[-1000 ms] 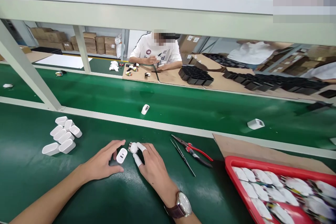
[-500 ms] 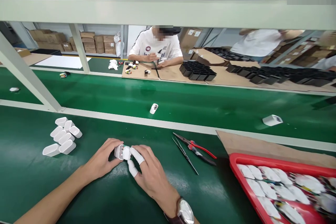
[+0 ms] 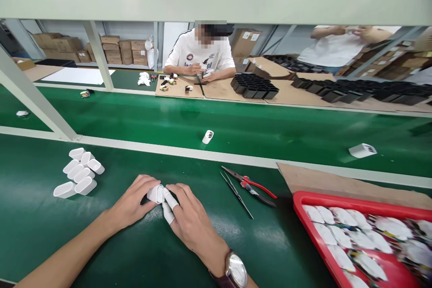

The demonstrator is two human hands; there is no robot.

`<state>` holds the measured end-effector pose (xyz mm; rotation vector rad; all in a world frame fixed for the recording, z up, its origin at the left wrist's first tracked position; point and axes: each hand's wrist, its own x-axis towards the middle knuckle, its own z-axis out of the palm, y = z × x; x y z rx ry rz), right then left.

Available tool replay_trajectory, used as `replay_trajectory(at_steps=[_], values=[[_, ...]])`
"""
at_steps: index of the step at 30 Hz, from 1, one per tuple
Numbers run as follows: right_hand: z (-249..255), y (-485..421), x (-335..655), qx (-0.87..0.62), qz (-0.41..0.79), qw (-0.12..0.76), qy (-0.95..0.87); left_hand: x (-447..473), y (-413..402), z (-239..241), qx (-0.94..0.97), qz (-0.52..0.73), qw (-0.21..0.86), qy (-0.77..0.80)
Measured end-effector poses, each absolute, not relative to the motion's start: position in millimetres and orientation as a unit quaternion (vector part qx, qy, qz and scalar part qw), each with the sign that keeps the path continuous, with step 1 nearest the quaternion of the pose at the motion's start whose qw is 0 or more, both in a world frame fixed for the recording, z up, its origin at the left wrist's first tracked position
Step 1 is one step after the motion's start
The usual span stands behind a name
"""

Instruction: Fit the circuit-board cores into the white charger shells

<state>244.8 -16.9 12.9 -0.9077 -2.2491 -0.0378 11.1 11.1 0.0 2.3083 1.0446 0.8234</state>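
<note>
My left hand grips a white plastic housing between thumb and fingers, just above the green bench. At the housing's open end, my right hand pinches a small white-covered insert with thumb and index finger, both in white finger cots. The insert sits mostly inside the housing, and the fingertips hide most of it. A watch is on the right wrist. To the left lies a cluster of several hollow white housings. Tweezers and red-and-black long-nose pliers rest to the right.
A red tray of several white-covered parts with wires stands at right, beside brown cardboard. Beyond the bench's pale rail, a green conveyor carries white units. A co-worker sits opposite, near black trays.
The white insert has gone deeper into the housing, and my right fingers have come closer to the left hand. White units on the conveyor have shifted right.
</note>
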Motion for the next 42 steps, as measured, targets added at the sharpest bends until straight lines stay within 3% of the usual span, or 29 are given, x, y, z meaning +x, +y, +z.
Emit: replay_trajectory(at_steps=[4, 10, 17, 23, 31, 42], values=[[16, -16, 245, -0.347, 0.028, 0.363, -0.865, 9, 10, 0, 0.846, 0.283, 0.231, 0.389], [18, -15, 246, -0.340, 0.116, 0.358, -0.862, 9, 7, 9, 0.826, 0.271, 0.349, 0.350], [3, -13, 239, -0.361, 0.193, 0.380, -0.830, 2, 2, 7, 0.817, 0.262, 0.366, 0.361], [10, -15, 239, -0.367, 0.132, 0.333, -0.858, 2, -2, 1, 0.844, 0.314, 0.302, 0.312], [6, -9, 250, -0.395, 0.267, 0.384, -0.791, 3, 0, 2, 0.873, 0.306, 0.228, 0.302], [10, -14, 253, -0.341, 0.173, 0.370, -0.846, 16, 2, 8, 0.874, 0.368, 0.201, 0.246]])
